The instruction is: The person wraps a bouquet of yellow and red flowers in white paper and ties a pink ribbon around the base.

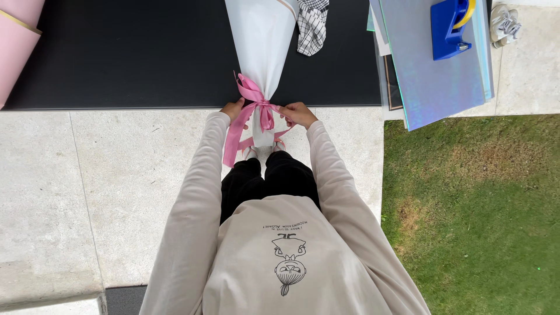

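We're looking straight down w/ the head cam at a cone-shaped bouquet wrap of white paper lying on a long black matte tabletop, narrow end hanging just past the table's front edge toward us. Around that narrow neck sits a pink satin ribbon, w/ 1 loop sticking up on the left side and a long tail dropping down in front of our legs.

Left hand is closed, fingers pinching the ribbon on the left of the neck. Right hand is closed too, pinching a short bit of ribbon on the right side, approx level w/ the other hand. Both hands are right at the table edge, the wrap's neck between them.

Other stuff: a black-and-white checked cloth just beside the wrap's right side, a stack of iridescent silvery-blue sheets at the table's right end w/ a blue plastic tape dispenser on top, and pink paper sheets at the far left corner. Pale stone paving under us, green grass to the right
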